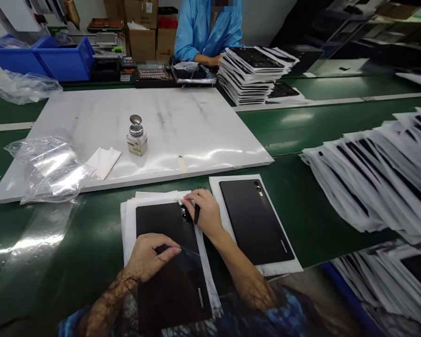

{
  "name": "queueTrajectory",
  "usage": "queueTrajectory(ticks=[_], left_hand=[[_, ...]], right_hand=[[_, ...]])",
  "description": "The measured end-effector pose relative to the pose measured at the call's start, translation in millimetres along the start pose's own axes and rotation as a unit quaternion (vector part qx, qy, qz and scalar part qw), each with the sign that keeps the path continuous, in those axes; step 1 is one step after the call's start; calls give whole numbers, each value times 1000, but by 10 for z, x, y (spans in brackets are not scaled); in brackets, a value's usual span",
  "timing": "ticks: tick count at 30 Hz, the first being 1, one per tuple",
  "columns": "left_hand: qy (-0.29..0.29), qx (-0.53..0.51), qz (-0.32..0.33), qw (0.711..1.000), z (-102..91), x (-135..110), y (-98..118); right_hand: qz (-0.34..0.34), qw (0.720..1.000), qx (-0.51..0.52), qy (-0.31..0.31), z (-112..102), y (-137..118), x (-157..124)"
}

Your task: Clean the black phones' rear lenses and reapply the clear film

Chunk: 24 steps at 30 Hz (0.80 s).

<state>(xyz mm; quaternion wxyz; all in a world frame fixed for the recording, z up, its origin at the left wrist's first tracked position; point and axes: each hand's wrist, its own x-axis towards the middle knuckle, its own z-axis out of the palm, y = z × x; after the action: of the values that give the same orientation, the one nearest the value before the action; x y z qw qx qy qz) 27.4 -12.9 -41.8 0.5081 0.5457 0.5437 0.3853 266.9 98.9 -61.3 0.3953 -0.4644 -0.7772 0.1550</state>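
Observation:
A black tablet back panel (161, 217) with a camera strip at its top right lies on white sheets (128, 213) in front of me. Over its lower part, my left hand (150, 256) pinches the edge of a thin clear film (190, 252) between thumb and fingertips. By the camera strip is my right hand (207, 214), its fingertips closed on a small white piece (180, 201) that I cannot make out clearly. A slim black pen-like tool (197, 213) is also held in that hand. Right of it, a second black tablet back panel (254, 220) rests on white sheets.
A white board (196, 121) carries a pump bottle (137, 140), a folded white cloth (103, 162) and clear plastic bags (52, 168). Stacks of sheet-wrapped panels stand at the right (368, 173) and back (245, 79). Across the bench sits a person in blue (192, 28).

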Motion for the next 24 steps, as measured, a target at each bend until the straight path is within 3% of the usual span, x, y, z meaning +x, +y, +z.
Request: queueTrajectory(ticks=[12,16,19,21,24], left_hand=[[-15,20,25,999,-51,-24,92],[-12,21,31,999,-52,-37,51],[-44,11,35,998,-118,-33,41],[-59,3,37,998,-165,-30,34],[-72,-7,38,997,-201,-30,22]], right_hand=[[-104,988,-6,-118,-322,-43,-16],[-107,988,-51,-97,-303,-85,-1],[-130,983,-38,-121,-289,-108,-10],[-147,979,-30,-137,-364,-78,-28],[-109,988,-62,-92,-519,27,-28]])
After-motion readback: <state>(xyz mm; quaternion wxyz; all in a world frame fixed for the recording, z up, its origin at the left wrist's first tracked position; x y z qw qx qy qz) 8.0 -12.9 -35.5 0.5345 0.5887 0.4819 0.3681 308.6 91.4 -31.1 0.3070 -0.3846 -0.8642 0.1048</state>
